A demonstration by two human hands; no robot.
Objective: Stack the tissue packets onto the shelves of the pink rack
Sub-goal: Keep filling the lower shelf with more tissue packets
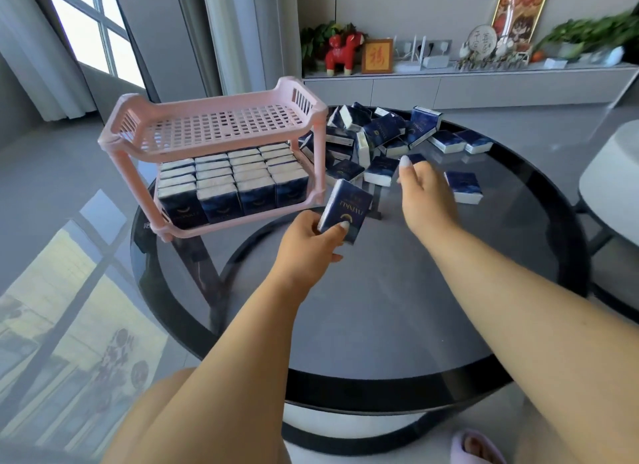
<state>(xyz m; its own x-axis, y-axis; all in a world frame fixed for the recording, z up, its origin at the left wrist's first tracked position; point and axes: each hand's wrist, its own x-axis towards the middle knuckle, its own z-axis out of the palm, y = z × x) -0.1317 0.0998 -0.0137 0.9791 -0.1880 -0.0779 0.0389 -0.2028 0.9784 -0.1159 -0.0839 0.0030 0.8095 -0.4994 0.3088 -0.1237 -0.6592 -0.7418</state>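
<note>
A pink two-shelf rack (221, 131) stands on the left of a round glass table (518, 242). Its lower shelf is packed with upright dark blue tissue packets (221, 187); its top shelf is bare. My left hand (307, 245) grips one blue packet (345, 209) just right of the rack's front corner. My right hand (425, 194) reaches over the table toward a loose pile of packets (380, 135) behind and right of the rack, its fingers relaxed and holding nothing. A single packet (463, 187) lies just right of that hand.
A white round stool or seat (612, 187) stands at the table's right edge. A low cabinet (449, 90) with a red horse figure, frames and plants runs along the back wall. A window and curtains are at the left. My slippered foot (477, 446) shows below the table.
</note>
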